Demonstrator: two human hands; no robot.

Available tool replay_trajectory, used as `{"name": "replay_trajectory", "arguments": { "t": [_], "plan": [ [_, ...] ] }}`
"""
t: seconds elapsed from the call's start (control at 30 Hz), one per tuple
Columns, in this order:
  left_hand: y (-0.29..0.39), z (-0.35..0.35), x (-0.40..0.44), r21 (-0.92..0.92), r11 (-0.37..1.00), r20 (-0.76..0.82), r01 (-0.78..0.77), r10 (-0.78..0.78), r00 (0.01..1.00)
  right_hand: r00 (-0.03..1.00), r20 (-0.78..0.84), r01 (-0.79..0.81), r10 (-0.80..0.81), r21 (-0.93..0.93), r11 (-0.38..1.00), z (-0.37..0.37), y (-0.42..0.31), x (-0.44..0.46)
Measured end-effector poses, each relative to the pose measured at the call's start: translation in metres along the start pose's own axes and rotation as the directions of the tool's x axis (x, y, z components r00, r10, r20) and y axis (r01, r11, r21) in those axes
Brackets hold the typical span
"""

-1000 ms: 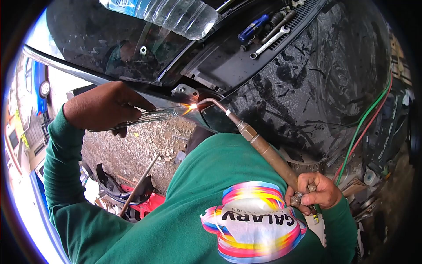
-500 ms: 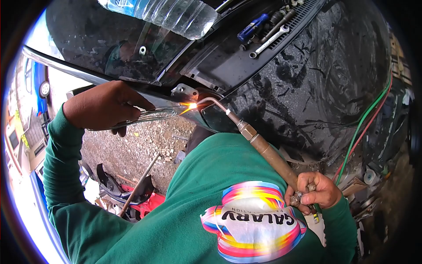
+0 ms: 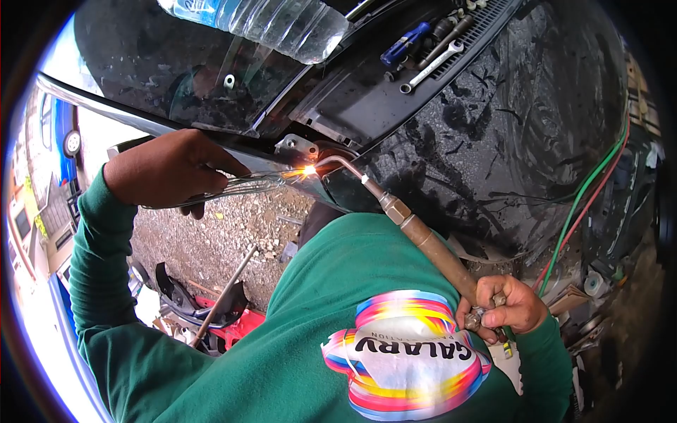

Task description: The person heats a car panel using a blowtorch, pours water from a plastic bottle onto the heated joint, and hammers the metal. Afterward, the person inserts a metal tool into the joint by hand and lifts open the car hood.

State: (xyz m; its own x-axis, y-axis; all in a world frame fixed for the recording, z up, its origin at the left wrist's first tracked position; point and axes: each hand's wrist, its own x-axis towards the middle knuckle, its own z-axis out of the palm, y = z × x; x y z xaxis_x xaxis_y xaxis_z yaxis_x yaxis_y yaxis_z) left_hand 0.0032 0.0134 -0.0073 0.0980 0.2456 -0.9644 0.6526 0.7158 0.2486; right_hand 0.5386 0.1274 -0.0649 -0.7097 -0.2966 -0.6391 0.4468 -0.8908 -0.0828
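My left hand (image 3: 173,171) is closed around a bundle of thin wire (image 3: 257,183), whose tip reaches toward a bright flame (image 3: 309,170) at the car panel's edge. My right hand (image 3: 505,308) grips the valve end of a brass torch (image 3: 437,255). The torch's bent copper tip (image 3: 340,162) points at the flame, just below a metal hinge bracket (image 3: 297,146). Small orange sparks spread around the bright spot.
A water bottle (image 3: 264,27) lies on the windshield. A blue screwdriver (image 3: 406,44), a wrench (image 3: 432,67) and sockets rest by the dusty black hood (image 3: 522,127). Green and red hoses (image 3: 585,190) run at the right. Below are gravel (image 3: 211,247) and a red part (image 3: 243,326).
My left hand has shifted very slightly to the right with the wire. The sparks at the flame have changed shape, while my right hand and the torch stay nearly still.
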Motion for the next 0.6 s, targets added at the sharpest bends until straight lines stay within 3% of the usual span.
{"name": "replay_trajectory", "arguments": {
  "t": [0.6],
  "plan": [
    [0.0055,0.0008,-0.0013,-0.026,1.000,-0.006,0.017,-0.018,1.000,1.000,0.008,0.027,-0.027,0.022,0.999,-0.0043,0.0021,-0.0009]
  ]
}}
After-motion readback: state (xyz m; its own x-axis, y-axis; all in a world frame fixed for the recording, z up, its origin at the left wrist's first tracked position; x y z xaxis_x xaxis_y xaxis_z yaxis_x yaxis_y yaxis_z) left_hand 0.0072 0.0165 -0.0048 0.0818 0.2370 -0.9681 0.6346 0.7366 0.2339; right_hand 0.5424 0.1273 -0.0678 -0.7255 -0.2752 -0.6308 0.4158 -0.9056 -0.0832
